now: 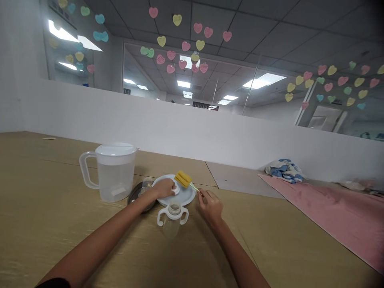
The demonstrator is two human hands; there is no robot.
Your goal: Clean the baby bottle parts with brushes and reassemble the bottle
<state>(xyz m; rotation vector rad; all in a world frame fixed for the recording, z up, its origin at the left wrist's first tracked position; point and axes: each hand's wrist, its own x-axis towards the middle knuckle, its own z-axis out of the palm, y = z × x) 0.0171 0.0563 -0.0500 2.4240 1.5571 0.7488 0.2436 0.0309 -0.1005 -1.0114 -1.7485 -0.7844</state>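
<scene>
My right hand [211, 206] grips the thin light-green handle of a bottle brush with a yellow sponge head [183, 179], held over a pale plate [189, 197]. Over the same plate, my left hand [165, 188] has its fingers closed on a small white bottle part [176, 189], perhaps a cap or ring. In front of the plate stands a clear baby bottle [171, 228] with a white two-handled collar and an uncovered mouth. Left of the plate is a dark round dish [132, 196] with a clear piece [147, 184] in it, partly hidden by my left forearm.
A lidded translucent pitcher [116, 176] with liquid stands at left. On the right lie a pink cloth [336, 216] and a crumpled blue-and-white cloth [284, 171]. A low white wall [192, 132] with glass above bounds the cardboard-covered surface [75, 236].
</scene>
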